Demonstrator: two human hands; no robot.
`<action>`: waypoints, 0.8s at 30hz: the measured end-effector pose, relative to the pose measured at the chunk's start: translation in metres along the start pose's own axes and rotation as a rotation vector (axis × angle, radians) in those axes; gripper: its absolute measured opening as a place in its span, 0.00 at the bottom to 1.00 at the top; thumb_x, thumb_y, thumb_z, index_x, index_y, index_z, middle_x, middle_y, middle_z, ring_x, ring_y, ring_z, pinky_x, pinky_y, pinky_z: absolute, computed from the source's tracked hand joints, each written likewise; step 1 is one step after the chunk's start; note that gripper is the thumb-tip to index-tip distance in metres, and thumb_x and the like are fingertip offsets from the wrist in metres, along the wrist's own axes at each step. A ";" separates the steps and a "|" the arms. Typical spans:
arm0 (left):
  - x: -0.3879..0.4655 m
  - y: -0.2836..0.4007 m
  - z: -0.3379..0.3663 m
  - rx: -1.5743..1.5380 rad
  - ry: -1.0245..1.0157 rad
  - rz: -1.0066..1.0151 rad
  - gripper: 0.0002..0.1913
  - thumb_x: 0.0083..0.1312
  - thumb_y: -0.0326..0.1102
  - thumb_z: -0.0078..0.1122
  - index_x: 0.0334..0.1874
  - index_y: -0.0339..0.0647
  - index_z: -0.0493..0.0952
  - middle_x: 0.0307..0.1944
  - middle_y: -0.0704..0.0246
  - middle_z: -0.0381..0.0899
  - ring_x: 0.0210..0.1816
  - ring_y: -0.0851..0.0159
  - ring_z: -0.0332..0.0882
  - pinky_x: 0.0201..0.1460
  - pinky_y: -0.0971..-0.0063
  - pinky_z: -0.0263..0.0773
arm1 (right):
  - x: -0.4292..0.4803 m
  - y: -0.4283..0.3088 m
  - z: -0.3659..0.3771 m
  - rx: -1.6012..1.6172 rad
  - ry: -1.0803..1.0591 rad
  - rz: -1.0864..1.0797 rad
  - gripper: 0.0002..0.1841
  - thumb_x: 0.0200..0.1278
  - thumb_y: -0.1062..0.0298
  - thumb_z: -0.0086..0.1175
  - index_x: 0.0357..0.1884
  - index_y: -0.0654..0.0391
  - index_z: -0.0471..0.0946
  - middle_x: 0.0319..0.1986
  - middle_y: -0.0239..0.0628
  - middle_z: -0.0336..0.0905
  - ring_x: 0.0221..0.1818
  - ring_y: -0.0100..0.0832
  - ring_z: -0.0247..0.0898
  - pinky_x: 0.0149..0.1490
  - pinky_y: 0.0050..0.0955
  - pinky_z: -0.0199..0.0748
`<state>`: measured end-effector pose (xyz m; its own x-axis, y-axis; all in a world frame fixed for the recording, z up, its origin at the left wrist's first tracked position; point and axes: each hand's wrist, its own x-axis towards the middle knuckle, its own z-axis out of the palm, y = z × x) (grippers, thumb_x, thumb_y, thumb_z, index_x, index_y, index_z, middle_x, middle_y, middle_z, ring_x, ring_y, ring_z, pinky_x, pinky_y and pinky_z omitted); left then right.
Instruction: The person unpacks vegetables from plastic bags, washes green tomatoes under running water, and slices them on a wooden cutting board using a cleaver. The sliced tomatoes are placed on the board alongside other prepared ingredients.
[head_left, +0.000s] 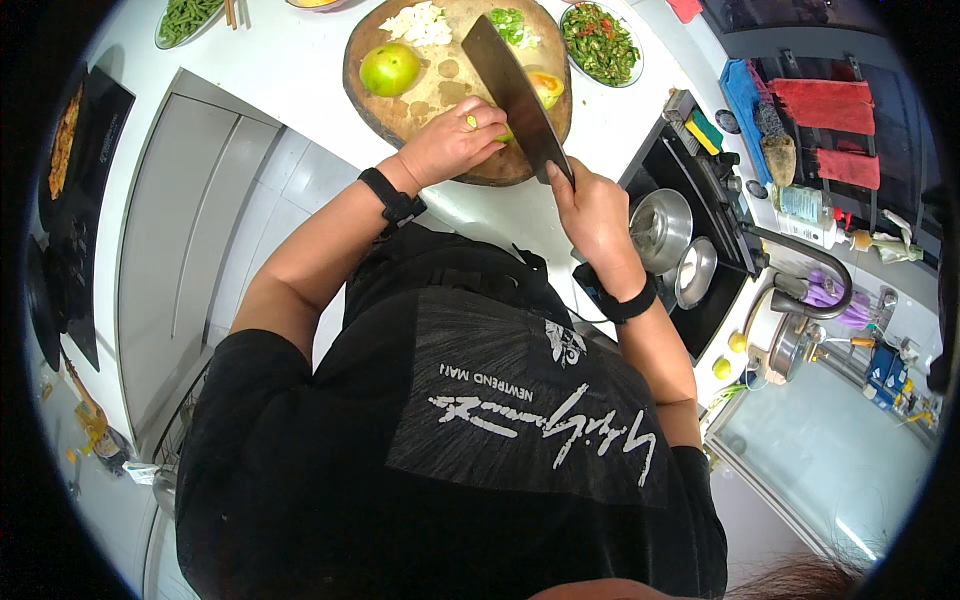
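My right hand grips a cleaver by its handle, with the broad blade slanting over a round wooden chopping board. My left hand rests at the board's near side, fingers curled beside the blade on a green tomato piece, mostly hidden by the fingers. Beyond the blade, a cut tomato piece shows its pale orange inside. A whole green tomato sits on the board's left. Chopped garlic and sliced green onion lie along the far side.
Right of the board stands a plate of chopped green and red chillies. Green beans fill a dish at far left. A black sink at right holds metal bowls, under a dark faucet. A cooktop with a pan lies left.
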<state>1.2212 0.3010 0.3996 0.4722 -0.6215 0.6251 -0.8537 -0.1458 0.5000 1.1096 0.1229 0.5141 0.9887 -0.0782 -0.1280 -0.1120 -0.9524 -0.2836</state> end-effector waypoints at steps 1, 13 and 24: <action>0.000 0.000 0.000 0.008 -0.001 -0.001 0.11 0.54 0.28 0.67 0.40 0.38 0.79 0.45 0.66 0.76 0.45 0.58 0.74 0.47 0.69 0.74 | -0.001 0.002 0.000 -0.002 -0.045 0.002 0.16 0.70 0.55 0.46 0.40 0.57 0.78 0.21 0.51 0.78 0.26 0.53 0.76 0.33 0.48 0.73; -0.006 -0.007 -0.006 0.033 -0.027 0.087 0.12 0.55 0.23 0.61 0.43 0.35 0.79 0.46 0.65 0.76 0.46 0.58 0.73 0.47 0.68 0.74 | -0.003 0.003 0.012 0.009 -0.060 -0.018 0.15 0.70 0.56 0.47 0.38 0.58 0.78 0.21 0.50 0.78 0.26 0.52 0.76 0.33 0.47 0.74; -0.009 -0.008 -0.004 -0.035 -0.011 0.053 0.11 0.57 0.23 0.60 0.43 0.34 0.78 0.45 0.64 0.76 0.46 0.57 0.74 0.47 0.68 0.74 | 0.000 -0.005 0.005 0.038 -0.059 0.007 0.16 0.70 0.55 0.47 0.37 0.58 0.78 0.20 0.50 0.77 0.26 0.53 0.76 0.33 0.46 0.73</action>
<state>1.2244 0.3107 0.3927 0.4237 -0.6360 0.6450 -0.8693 -0.0853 0.4868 1.1101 0.1293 0.5107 0.9803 -0.0664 -0.1858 -0.1240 -0.9400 -0.3179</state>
